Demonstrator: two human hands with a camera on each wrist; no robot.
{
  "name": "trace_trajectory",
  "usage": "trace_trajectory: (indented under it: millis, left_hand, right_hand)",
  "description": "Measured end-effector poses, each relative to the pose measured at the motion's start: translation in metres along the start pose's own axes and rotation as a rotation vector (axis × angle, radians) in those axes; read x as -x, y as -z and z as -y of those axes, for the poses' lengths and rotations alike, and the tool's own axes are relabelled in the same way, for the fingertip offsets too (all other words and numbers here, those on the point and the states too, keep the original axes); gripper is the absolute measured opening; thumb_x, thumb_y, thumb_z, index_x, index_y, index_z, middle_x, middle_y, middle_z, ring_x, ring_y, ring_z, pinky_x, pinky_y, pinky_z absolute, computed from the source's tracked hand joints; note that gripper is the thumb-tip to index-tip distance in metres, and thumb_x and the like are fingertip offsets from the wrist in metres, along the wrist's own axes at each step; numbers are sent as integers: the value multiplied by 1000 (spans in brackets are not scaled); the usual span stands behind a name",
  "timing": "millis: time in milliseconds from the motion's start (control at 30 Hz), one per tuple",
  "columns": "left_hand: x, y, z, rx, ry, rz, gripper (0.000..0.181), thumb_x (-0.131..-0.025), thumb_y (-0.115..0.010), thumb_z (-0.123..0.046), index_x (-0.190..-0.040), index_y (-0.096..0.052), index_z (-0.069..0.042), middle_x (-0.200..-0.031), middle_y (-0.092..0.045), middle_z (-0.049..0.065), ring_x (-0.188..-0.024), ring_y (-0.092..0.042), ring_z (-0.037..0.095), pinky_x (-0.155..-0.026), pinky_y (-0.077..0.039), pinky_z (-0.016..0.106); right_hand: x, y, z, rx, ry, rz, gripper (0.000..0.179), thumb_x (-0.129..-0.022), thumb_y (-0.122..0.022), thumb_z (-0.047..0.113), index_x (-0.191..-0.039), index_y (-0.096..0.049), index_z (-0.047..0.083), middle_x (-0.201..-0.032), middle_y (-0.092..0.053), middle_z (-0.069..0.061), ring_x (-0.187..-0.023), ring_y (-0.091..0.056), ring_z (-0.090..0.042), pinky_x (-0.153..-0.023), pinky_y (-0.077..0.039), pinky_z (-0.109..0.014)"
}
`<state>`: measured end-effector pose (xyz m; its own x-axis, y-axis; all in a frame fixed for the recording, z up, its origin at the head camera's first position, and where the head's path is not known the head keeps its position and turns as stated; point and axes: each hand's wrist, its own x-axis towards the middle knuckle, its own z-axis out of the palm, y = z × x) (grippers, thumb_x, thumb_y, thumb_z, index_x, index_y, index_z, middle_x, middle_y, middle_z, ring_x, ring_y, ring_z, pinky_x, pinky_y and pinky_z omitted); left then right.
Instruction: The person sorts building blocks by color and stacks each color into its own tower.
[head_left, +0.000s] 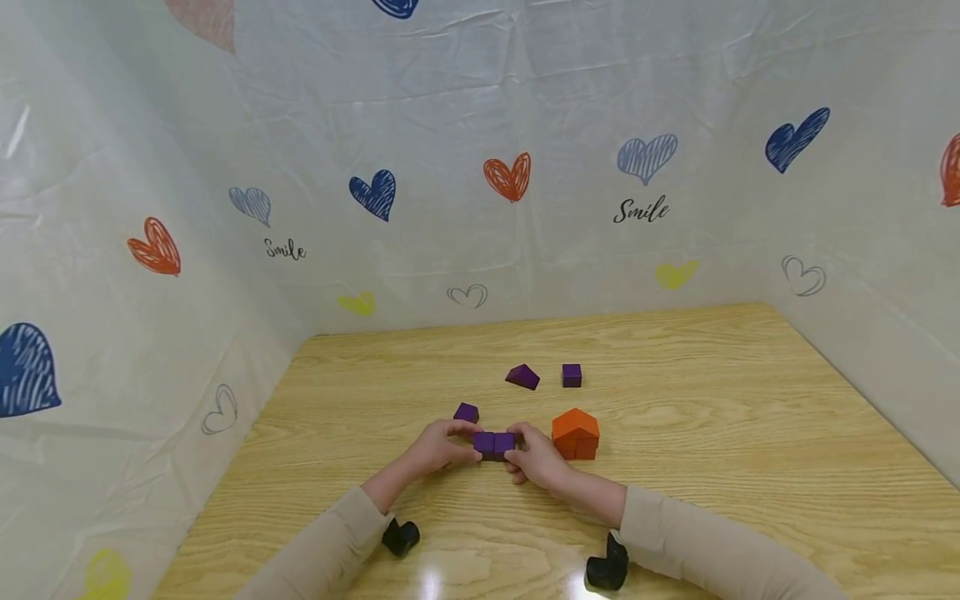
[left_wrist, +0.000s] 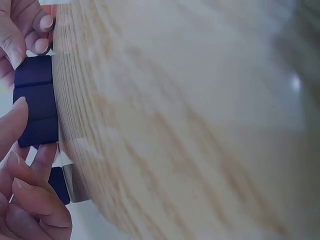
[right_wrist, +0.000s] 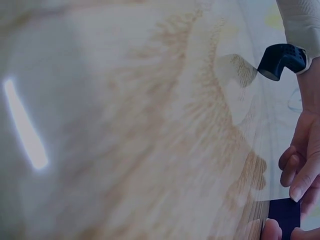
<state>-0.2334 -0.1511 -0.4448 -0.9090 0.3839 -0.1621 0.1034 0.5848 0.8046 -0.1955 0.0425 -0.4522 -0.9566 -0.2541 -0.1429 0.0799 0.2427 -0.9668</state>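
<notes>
Two purple cubes (head_left: 493, 446) sit side by side on the table, touching, between the two hands. At their left end the left hand (head_left: 441, 446) pinches one cube, thumb at the front and a finger behind. The right hand (head_left: 542, 457) pinches the other cube at the right end in the same way. In the left wrist view, the joined purple cubes (left_wrist: 35, 100) show faint seams. The right wrist view catches only part of a purple cube (right_wrist: 284, 216) by the fingertips. Just behind the left hand's fingers lies another purple cube (head_left: 467, 412).
An orange house-shaped stack of blocks (head_left: 575, 435) stands right beside the right hand. Farther back are a purple wedge-shaped block (head_left: 522, 377) and a single purple cube (head_left: 572, 375). A white sheet with printed hearts (head_left: 480, 250) encloses the wooden table (head_left: 712, 400) at the back and sides.
</notes>
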Motion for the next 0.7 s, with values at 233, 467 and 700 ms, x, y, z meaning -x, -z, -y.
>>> trace_trajectory:
  millis: [233, 467, 700]
  left_hand:
    - [5, 2, -5, 0, -13, -1, 39, -75, -75, -25, -109, -66, -8, -100, -63, 5, -89, -48, 20, -68, -38, 28]
    - [2, -2, -4, 16, 37, -17, 39, -75, -75, -13, -112, -64, -6, -104, -62, 9, -90, -47, 22, -67, -37, 28]
    - [2, -2, -5, 26, 24, -16, 37, -75, -75, -13, -111, -64, -6, -104, -63, 9, -84, -48, 20, -58, -37, 26]
  right_hand:
    - [0, 1, 1, 16, -6, -6, 35, -90, -50, -4, -124, -41, -9, -86, -53, -13, -61, -54, -13, -53, -52, -29]
    - [1, 0, 1, 11, -9, -2, 36, -90, -50, -5, -124, -41, -9, -90, -53, -13, -61, -54, -13, -53, -52, -29]
    - [2, 1, 2, 20, 9, 11, 35, -90, -49, -6, -124, -40, -10, -86, -53, -13, -60, -54, -13, -53, -52, -29]
